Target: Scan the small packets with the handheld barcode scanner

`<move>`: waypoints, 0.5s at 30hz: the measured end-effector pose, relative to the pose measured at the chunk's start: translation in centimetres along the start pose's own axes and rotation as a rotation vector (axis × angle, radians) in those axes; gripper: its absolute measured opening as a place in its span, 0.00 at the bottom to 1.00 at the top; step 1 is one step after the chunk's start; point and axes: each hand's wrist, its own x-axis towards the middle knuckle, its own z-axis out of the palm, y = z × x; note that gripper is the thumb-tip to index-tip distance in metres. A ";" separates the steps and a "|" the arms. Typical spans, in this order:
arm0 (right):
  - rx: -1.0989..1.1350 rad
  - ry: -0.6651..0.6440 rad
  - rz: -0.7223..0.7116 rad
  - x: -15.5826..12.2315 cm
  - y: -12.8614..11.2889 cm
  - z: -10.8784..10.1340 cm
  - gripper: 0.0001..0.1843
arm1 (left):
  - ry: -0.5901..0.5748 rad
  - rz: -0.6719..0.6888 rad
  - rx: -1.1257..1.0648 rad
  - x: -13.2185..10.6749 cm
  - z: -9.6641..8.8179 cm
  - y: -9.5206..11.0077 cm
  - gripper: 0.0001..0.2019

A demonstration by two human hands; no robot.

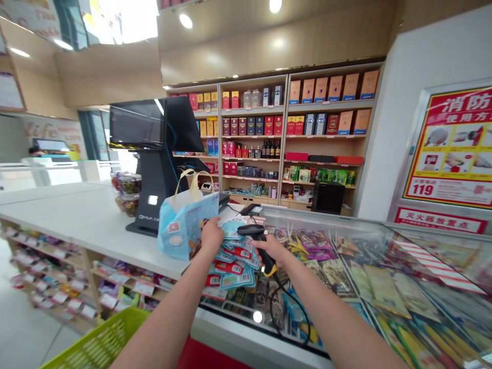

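My right hand is wrapped round a black and yellow barcode scanner. The scanner's head points left, above a loose pile of blue and red snack packets on the glass counter. My left hand is closed at the right side of a light-blue shopping bag, beside the upper packets. Its fingertips are mostly hidden, so I cannot make out what is in them. The bag stands upright with pale yellow handles up. A black cable hangs in a loop from the scanner.
A dark checkout terminal stands behind the bag, next to stacked clear tubs. Packaged snacks lie under the glass display counter. A green basket is at the lower left. Shelves of boxes line the back wall.
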 end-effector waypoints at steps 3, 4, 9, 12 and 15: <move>0.025 0.025 -0.016 -0.2 0.3 -0.4 0.20 | 0.029 0.151 0.208 -1.2 -0.4 1.4 0.21; 0.035 0.041 -0.021 -0.4 0.3 -0.7 0.21 | 0.025 0.211 0.265 -1.7 -0.4 2.1 0.20; 0.087 0.151 -0.087 -2.1 0.4 -3.3 0.23 | -0.141 0.353 0.450 -3.8 1.2 4.7 0.22; 0.094 0.221 -0.140 -3.1 0.8 -5.4 0.23 | -0.269 0.304 0.530 -4.5 2.6 4.3 0.28; 0.062 0.243 -0.169 -4.3 1.5 -7.4 0.23 | -0.295 0.322 0.579 -4.6 3.3 3.4 0.28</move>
